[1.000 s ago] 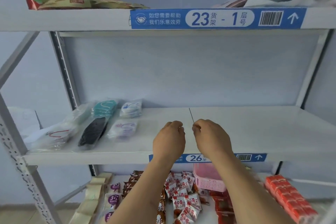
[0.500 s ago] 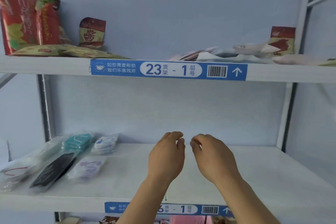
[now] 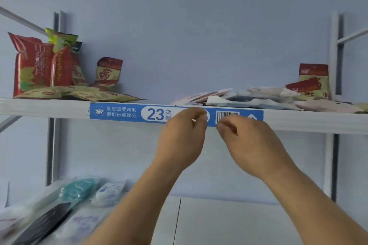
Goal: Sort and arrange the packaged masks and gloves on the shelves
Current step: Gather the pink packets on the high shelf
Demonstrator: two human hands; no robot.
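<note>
Masks pkgs (image 3: 258, 97) piled flat on upper shelf (image 3: 49, 108), right half, next to red/yellow snack bags (image 3: 313, 81). More bagged masks (image 3: 77, 190) on lower shelf (image 3: 229, 221), left end. L hand (image 3: 180, 141) + R hand (image 3: 253, 143) raised in front of blue shelf label (image 3: 119, 112), fingers loosely curled, nothing visibly held. Red snack bags (image 3: 33, 65) upper left.

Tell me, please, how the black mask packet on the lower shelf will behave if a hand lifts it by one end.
The black mask packet lies flat in thin, glossy film, so it will probably sag and feel light. The film may slip between fingers. It overlaps neighbouring packets, so these might shift too.
</note>
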